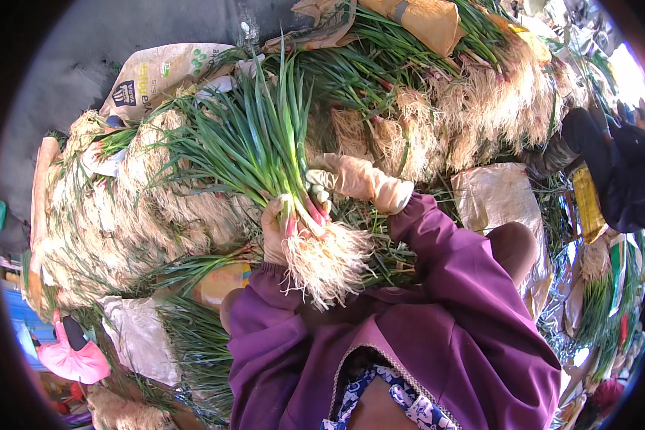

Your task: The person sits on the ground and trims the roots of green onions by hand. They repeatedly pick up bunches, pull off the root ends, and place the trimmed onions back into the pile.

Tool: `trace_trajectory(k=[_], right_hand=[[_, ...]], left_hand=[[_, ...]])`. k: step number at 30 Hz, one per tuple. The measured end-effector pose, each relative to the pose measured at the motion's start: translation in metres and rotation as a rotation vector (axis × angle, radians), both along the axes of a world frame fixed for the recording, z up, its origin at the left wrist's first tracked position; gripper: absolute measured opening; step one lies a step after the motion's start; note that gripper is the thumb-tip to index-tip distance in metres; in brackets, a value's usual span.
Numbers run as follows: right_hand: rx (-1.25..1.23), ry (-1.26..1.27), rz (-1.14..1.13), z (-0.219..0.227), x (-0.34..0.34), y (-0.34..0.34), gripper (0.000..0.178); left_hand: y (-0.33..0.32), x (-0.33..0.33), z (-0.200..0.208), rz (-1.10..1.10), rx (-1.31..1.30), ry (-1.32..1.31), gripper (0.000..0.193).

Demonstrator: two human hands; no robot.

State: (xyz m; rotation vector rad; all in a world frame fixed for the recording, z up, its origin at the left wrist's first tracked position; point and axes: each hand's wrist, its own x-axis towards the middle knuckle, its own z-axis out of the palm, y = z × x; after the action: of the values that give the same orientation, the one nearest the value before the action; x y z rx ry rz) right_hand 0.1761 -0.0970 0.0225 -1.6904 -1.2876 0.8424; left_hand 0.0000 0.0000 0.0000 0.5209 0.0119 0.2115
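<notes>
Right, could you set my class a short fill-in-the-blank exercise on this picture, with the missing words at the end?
1. The left hand and the right hand grip one bunch of onions, whose long leaves are coloured ____.
2. The pale roots of this bunch hang toward the ____ edge of the picture.
3. The person's wide sleeves are coloured ____.
4. The right hand is covered by a pale ____.

Missing words: green; lower; purple; glove.

left hand (273, 233) curled upright, right hand (339, 175) angled leftward, close together
</notes>
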Motion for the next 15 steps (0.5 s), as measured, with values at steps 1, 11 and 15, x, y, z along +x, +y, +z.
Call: trace_trajectory(k=[1, 11, 15], right_hand=[[-0.001, -0.252, -0.041, 0.008, -0.003, -0.004, 0.04], [-0.039, -0.122, -0.495, 0.012, -0.007, 0.014, 0.032], [0.123, 0.319, -0.544, 0.013, -0.026, 0.022, 0.023]], left_hand=[[-0.002, -0.003, 0.005, 0.006, -0.041, 0.061, 0.052], [-0.013, -0.003, 0.005, 0.053, -0.064, 0.224, 0.051], [-0.01, 0.0, 0.001, 0.014, -0.06, 0.209, 0.049]])
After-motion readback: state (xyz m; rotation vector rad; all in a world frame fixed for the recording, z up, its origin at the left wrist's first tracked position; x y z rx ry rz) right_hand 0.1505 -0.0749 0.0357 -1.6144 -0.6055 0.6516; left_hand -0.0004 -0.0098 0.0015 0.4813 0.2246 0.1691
